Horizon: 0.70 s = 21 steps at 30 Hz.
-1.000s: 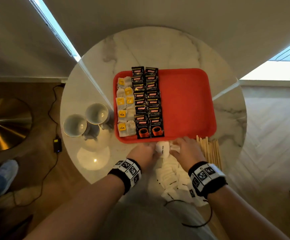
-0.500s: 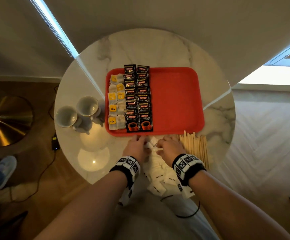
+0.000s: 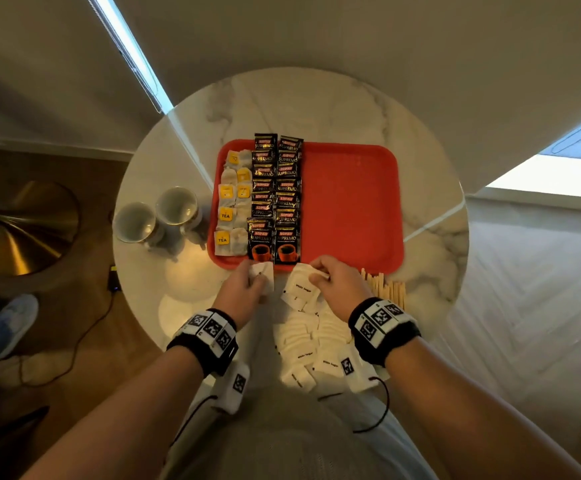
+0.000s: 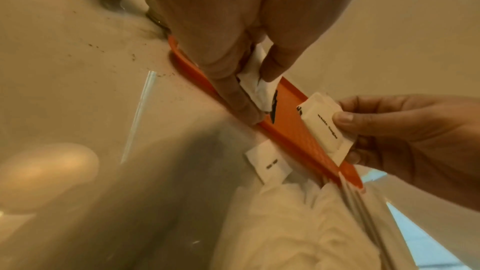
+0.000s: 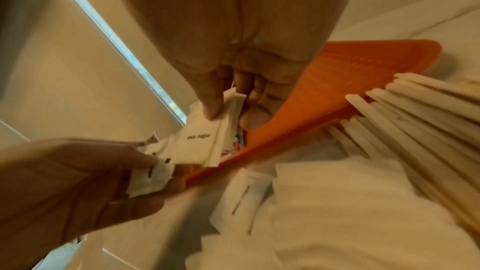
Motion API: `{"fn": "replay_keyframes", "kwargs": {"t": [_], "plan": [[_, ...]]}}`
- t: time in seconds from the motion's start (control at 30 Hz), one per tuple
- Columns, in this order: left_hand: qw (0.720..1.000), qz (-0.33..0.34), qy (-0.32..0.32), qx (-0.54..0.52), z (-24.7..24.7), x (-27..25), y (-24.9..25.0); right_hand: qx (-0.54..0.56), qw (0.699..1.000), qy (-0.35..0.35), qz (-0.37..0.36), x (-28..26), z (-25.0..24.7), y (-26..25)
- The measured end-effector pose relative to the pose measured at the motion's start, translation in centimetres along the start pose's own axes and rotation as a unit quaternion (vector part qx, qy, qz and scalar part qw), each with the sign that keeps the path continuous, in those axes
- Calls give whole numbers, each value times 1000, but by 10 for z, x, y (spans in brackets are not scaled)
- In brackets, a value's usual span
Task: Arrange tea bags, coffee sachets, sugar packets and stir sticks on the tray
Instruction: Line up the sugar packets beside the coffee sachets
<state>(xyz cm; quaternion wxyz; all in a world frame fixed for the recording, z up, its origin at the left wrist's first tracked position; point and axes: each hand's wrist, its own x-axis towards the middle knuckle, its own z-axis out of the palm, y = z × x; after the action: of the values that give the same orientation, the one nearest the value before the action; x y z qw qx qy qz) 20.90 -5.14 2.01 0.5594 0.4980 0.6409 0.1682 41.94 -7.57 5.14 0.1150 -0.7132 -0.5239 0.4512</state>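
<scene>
A red tray [image 3: 351,202] lies on the round marble table [image 3: 351,109]. Tea bags [image 3: 232,202] fill its left edge, with two columns of black coffee sachets [image 3: 277,195] beside them. My left hand [image 3: 247,289] pinches a white sugar packet [image 3: 263,273] at the tray's near rim [image 4: 291,130]. My right hand [image 3: 337,282] pinches a few white sugar packets [image 3: 301,289] just right of it; the same packets [image 5: 200,145] show in the right wrist view. A heap of loose sugar packets [image 3: 313,344] lies below the hands. Wooden stir sticks [image 3: 386,289] lie right of my right hand.
Two white cups [image 3: 157,216] stand left of the tray. The tray's right half [image 3: 351,174] is bare red. A brass lamp base [image 3: 29,226] and a cable [image 3: 84,334] are on the wooden floor to the left.
My hands have drawn apart, each now holding sugar packets lifted from the heap near the tray's front rim. The head view has shifted slightly.
</scene>
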Motion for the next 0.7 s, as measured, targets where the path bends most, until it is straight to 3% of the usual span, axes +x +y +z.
{"fn": "replay_keyframes", "kwargs": {"t": [0.1,0.3,0.43,0.7], "plan": [[993,-39,-17,-107,5,3,18,23,1000,0,-10,4,-3,-5],[955,-112,-141,-236,8,11,36,35,999,31,-28,9,5,-23],[944,-118,-108,-289,0,26,41,112,987,114,28,15,17,-30],[926,-125,-126,-334,-11,49,57,256,951,165,56,30,18,-52]]}}
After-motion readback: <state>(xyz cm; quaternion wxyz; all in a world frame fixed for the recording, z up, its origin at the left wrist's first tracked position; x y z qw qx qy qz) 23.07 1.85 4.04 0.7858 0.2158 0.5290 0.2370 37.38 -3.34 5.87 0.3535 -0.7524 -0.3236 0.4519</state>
